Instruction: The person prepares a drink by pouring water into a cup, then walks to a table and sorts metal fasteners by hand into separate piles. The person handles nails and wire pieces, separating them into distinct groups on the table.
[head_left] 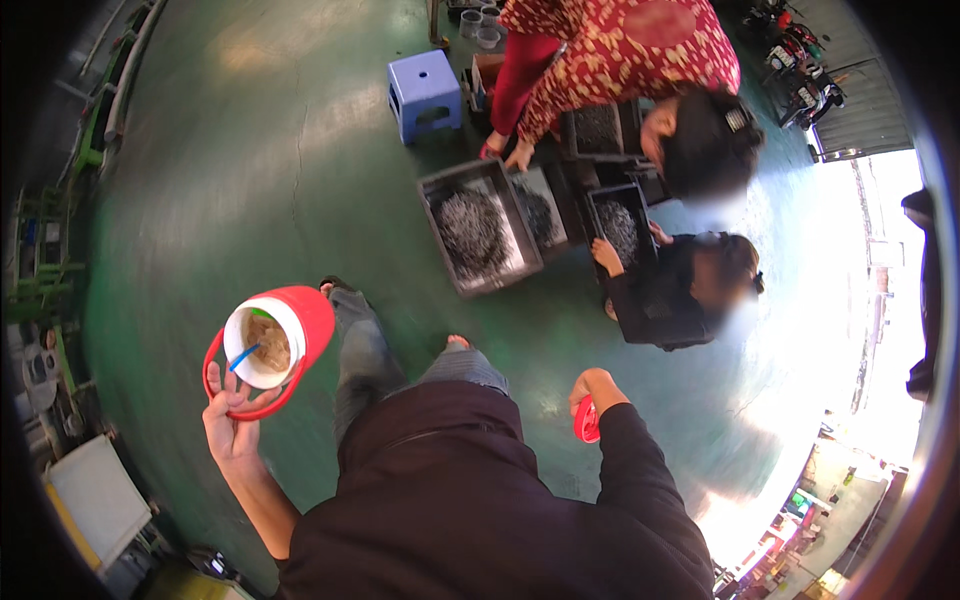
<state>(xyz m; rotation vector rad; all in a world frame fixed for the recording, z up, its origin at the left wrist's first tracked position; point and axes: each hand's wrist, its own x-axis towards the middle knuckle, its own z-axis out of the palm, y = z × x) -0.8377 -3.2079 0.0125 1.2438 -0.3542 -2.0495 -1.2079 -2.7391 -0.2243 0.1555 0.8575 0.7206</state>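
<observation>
My left hand (232,432) grips the red carrying handle of a red insulated jug (314,312), held out to my left. The jug is tilted so its white-rimmed mouth shows. Inside is a light brown drink (271,347) with what looks like ice, and a blue straw (244,357) sticks out over the rim. On the other side, my right hand (594,388) hangs low, closed on a round red lid (587,424). Part of the lid is hidden behind my fingers and sleeve.
Ahead, a person in a red floral top (640,50) bends over grey bins (528,268) of small dark metal-looking pieces. Another in black (655,305) holds a smaller bin (640,190). A blue stool (424,92) stands near them. Motorbikes (805,85) are at far right.
</observation>
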